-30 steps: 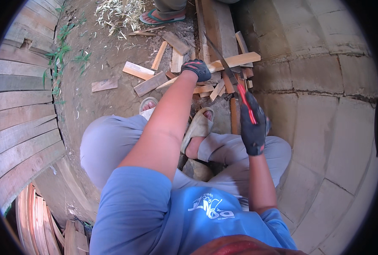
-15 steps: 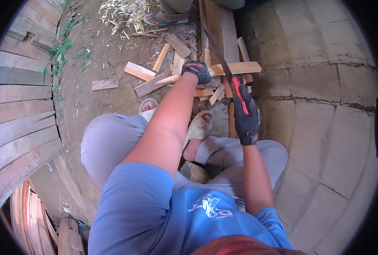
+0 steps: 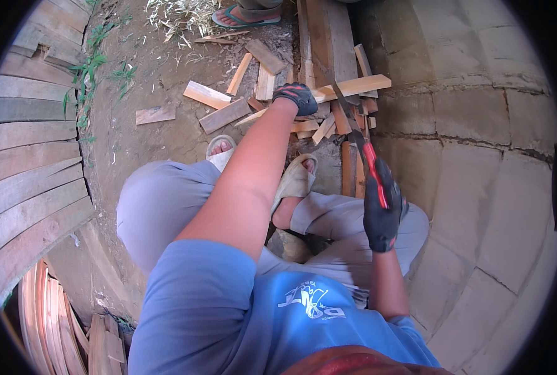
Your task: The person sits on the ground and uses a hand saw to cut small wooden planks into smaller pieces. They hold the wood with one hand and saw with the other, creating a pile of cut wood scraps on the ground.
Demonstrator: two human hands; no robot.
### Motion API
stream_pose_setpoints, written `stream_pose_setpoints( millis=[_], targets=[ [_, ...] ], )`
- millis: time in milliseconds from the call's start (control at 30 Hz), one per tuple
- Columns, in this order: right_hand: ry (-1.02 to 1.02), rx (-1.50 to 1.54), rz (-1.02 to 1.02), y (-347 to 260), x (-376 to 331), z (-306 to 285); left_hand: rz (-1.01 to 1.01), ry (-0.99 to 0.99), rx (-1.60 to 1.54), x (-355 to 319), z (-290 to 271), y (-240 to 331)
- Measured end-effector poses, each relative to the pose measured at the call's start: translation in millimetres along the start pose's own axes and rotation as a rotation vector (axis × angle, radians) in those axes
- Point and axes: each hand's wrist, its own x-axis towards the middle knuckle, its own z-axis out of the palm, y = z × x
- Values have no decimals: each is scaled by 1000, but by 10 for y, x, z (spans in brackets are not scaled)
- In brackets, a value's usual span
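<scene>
My left hand (image 3: 296, 98), in a black glove, is closed around a light wooden board (image 3: 363, 86) that lies across a longer plank (image 3: 343, 47). In my right hand (image 3: 383, 206), also gloved, is a hand saw (image 3: 357, 135) with a red and black handle. Its dark blade crosses the board to the right of my left hand, and the far end of the blade is hard to make out. Short wood offcuts (image 3: 326, 129) lie beneath and in front of the board.
More cut pieces (image 3: 225, 116) are scattered on the dirt ground, with wood shavings (image 3: 187, 15) beyond. Another person's sandalled foot (image 3: 247, 17) is at the far side. A concrete block wall (image 3: 472, 115) stands on the right, a plank wall (image 3: 31, 147) on the left.
My right hand has drawn the saw back toward me and slightly right along the cut. My left hand stays on the board, almost unmoved.
</scene>
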Motion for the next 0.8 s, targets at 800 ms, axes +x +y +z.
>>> stream_pose_setpoints(
  millis=[800],
  targets=[
    [63,200,92,193,748,614,175,436,-11,21,341,56]
  ],
)
